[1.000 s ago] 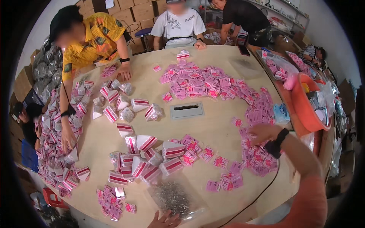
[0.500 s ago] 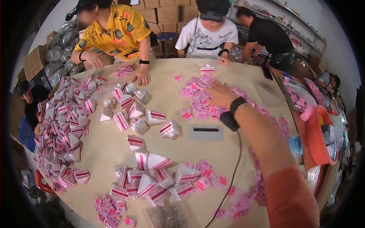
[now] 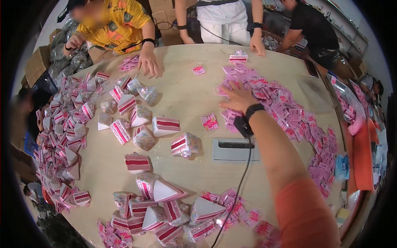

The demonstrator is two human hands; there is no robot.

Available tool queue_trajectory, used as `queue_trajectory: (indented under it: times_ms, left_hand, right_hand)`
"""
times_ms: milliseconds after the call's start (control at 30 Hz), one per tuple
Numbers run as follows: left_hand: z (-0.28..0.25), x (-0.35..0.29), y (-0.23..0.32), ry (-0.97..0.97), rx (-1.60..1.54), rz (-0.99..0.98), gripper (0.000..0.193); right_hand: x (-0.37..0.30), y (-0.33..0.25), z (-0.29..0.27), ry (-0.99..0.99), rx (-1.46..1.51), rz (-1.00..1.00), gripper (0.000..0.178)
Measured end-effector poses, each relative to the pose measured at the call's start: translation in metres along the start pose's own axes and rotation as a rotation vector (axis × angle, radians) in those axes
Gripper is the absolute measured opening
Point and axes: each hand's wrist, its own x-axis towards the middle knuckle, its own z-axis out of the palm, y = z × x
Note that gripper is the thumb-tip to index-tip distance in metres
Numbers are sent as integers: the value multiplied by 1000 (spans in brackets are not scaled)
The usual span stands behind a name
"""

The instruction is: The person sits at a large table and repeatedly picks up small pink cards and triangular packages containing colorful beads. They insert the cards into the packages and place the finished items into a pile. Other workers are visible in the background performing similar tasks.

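My right hand (image 3: 237, 99) lies spread over a heap of small pink printed cards (image 3: 281, 97), its palm down and fingers apart. Several cards show beneath and around the fingers, and nothing is visibly gripped. A dark band with a small black device sits on that wrist, and a cable (image 3: 237, 188) runs from it toward me. One loose pink card (image 3: 209, 122) rests left of the wrist. My left hand is out of view.
Glittery cake-slice-shaped pieces (image 3: 166, 125) are scattered mid-table, clustered near me, and piled (image 3: 62, 136) at the left. A clear flat case with a black strip (image 3: 235, 149) lies below my wrist. Co-workers stand across the table, one resting a hand (image 3: 148, 62) on it.
The view has shifted and tilted down. Fewer cards lie left of my right hand, and more are gathered to its right. The person in white appears higher, with trousers showing.
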Motion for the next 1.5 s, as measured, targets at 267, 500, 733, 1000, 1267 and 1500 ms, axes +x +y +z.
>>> queue_trajectory:
  times_ms: [267,500,733,1000,1267,1500]
  left_hand:
    - [-1,-2,-10,124,94,25,55]
    - [28,8,-19,194,54,38,54]
    - [37,10,-20,270,69,48,56]
    - [16,6,-13,306,150,65,62]
    - [22,9,-18,254,115,103,58]
    - [8,5,-12,72,-102,-3,58]
  right_hand:
    - [-133,68,8,76,155,112,69]
    - [-237,64,-53,-373,-33,313,58]
    - [-125,-36,-20,61,110,-268,31]
    - [-66,-95,27,129,-3,-419,47]
    - [-142,56,5,120,-311,15,50]
    - [-62,84,-28,122,-285,74,40]
